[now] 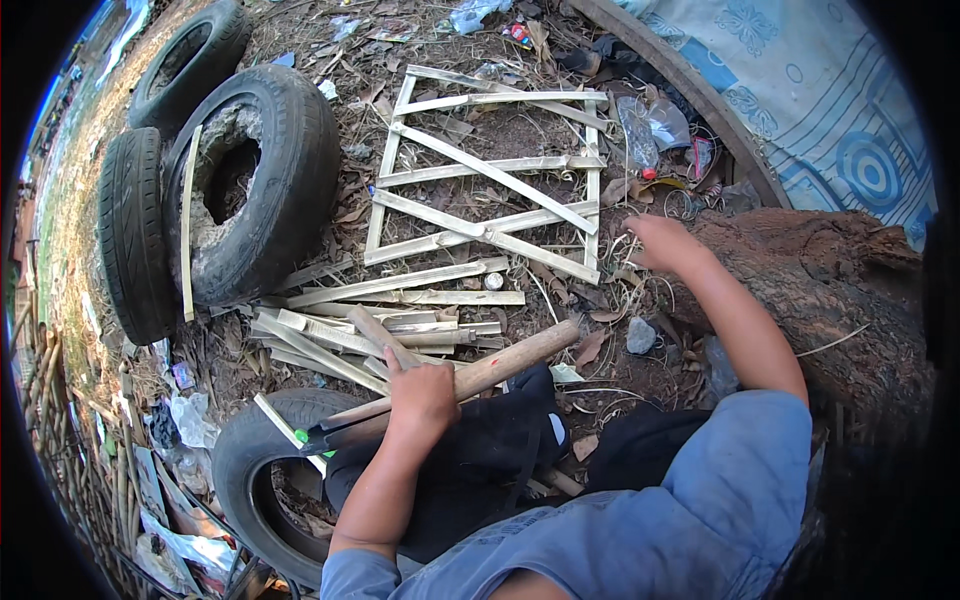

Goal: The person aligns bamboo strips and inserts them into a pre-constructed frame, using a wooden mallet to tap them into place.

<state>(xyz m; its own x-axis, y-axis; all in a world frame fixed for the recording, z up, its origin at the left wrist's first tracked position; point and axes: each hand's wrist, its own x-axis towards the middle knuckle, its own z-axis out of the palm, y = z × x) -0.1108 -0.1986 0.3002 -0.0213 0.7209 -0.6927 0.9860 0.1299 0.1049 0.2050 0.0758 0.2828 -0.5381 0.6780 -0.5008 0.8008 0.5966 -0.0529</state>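
Note:
My left hand [422, 400] is closed round a thick wooden handle [515, 360], which lies slanting across my lap; a dark, blade-like part shows at its lower left end. A shorter wooden stick [382, 335] juts up from the same hand. Out to the right, my right hand [662, 242] reaches down beside the lower right corner of a lattice frame [490, 170] made of split bamboo strips. Its fingers are bent together among thin shavings [628, 275]; what they pinch, if anything, is too small to make out. Loose bamboo strips [350, 335] lie piled between the frame and my knees.
Old tyres [285, 150] stand at the left, one with a bamboo strip leaning on it; another tyre [240, 440] lies by my left leg. A rough log [800, 280] lies at right. Beyond it is a blue patterned sheet [830, 100]. Litter and a stone [641, 335] dot the soil.

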